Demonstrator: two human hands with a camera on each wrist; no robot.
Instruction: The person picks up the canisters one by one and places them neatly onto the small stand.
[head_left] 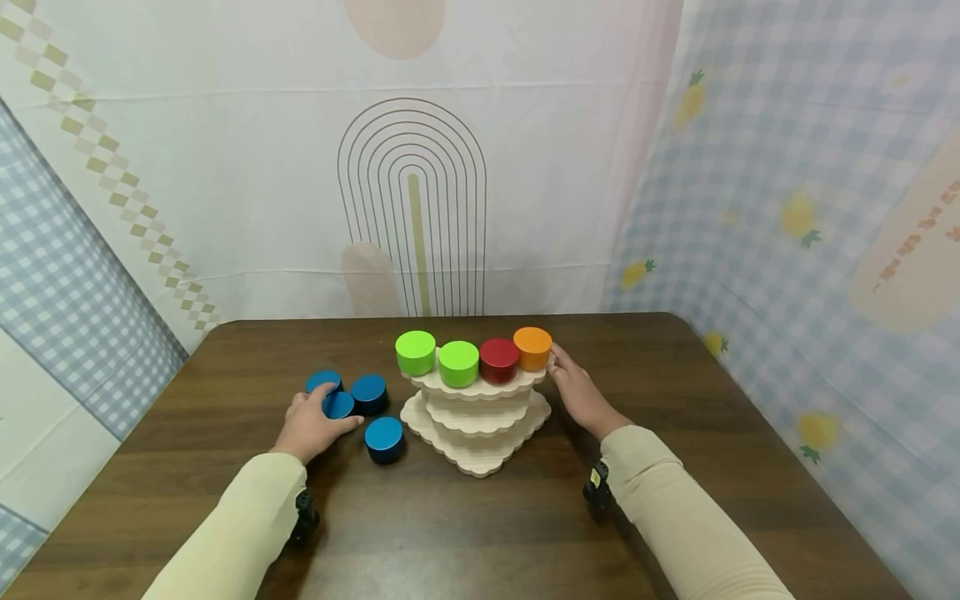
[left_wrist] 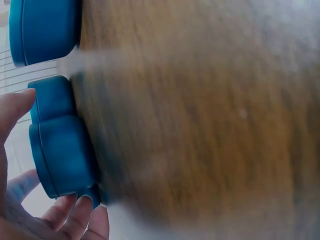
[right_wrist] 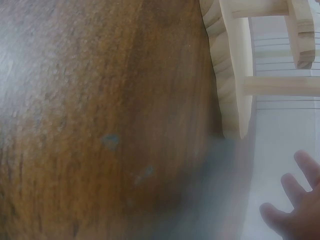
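A cluster of blue cylinders (head_left: 369, 394) stands on the table at the left. My left hand (head_left: 312, 423) is spread about this cluster, its forefinger over the back one and its thumb in front of the middle one. In the left wrist view the thumb (left_wrist: 17, 107) is right at one cylinder's rim, and the fingers reach beneath the nearest blue cylinder (left_wrist: 62, 157). To the right stands a pale wooden tiered stand (head_left: 480, 446) with scalloped edges. My right hand (head_left: 583, 396) is at its upper right edge, fingertips beside the orange cylinder (head_left: 532, 350); in the right wrist view its fingers (right_wrist: 295, 190) are spread.
Along the stand's top tier sit two green cylinders (head_left: 458, 364), a red cylinder (head_left: 498, 360) and the orange one. A separate blue cylinder (head_left: 385, 440) stands just left of the stand's base. The brown wooden table (head_left: 465, 542) ends at a hanging cloth (head_left: 540, 208) behind.
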